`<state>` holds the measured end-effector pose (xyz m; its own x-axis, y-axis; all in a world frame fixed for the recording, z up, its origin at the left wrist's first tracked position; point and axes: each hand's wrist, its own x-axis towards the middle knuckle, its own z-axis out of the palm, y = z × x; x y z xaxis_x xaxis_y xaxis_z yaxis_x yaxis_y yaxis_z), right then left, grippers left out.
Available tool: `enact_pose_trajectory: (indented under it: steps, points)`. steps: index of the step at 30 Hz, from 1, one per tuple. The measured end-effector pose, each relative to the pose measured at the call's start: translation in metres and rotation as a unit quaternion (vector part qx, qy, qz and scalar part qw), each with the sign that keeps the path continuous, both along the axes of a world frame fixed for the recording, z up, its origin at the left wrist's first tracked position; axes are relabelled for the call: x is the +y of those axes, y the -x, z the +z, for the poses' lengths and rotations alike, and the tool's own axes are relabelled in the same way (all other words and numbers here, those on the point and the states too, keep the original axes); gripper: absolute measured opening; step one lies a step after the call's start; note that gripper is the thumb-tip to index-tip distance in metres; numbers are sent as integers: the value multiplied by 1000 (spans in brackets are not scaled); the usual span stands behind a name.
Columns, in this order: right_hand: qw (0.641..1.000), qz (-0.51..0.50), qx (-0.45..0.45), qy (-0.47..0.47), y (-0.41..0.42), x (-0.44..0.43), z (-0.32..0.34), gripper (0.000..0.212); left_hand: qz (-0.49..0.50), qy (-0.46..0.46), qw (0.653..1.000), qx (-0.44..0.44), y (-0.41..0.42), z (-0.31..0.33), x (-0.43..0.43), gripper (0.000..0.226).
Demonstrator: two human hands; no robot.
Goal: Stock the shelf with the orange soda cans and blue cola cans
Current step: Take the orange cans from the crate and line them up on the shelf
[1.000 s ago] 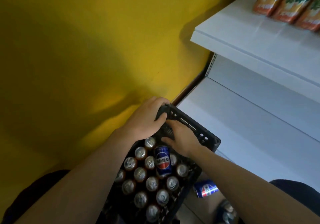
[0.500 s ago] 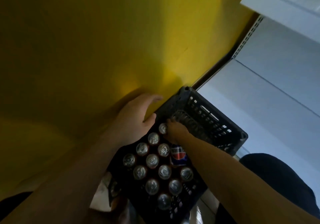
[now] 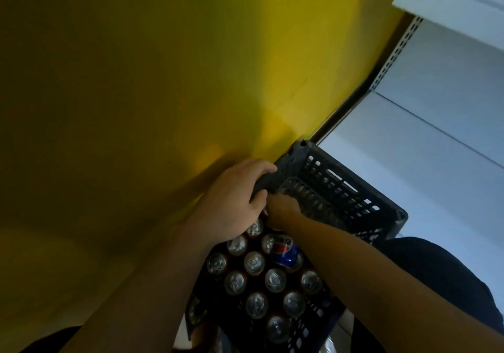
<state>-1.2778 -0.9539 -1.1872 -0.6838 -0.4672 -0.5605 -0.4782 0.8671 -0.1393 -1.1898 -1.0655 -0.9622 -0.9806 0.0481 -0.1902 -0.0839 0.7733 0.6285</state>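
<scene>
Black crate (image 3: 344,190) holds upright cans (image 3: 254,263); blue cola can (image 3: 285,252) atop.

dim yellow wall (image 3: 163,79), white shelf unit (image 3: 450,148) at right, perforated metal upright (image 3: 392,57) between them, patchy light

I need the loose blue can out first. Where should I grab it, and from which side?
Probably round its middle, coming from above: the blue can lies on its side on the upright cans in the crate, so its curved wall faces up and is free, while the right forearm crowds one side.
</scene>
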Motion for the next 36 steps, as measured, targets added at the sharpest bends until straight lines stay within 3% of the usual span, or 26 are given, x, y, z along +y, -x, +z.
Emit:
enact_pose_trajectory:
  steps: [5,13,17,20,22,28,32,36]
  points:
    - [997,0,8,76,5,18,62,59,-16,-3,998,-59,9,8,-3,53]
    - [962,-73,47,260,24,80,214,57,15,26,996,-88,39,12,21,88]
    - [914,-130,77,377,29,110,264,59,-4,-48,999,-21,52,21,42,97]
    - [867,-171,57,465,32,127,289,43,23,-154,987,39,61,30,61,83]
    - [843,-184,53,503,33,135,301,43,30,-201,976,78,66,36,73,74]
    - [805,-195,59,558,35,160,330,78,51,-329,931,151,69,57,109,72]
    - [785,-200,97,579,30,174,339,80,55,-377,903,199,71,70,134,74]
    - [738,-238,160,611,28,195,352,75,35,-385,888,250,82,85,160,66]
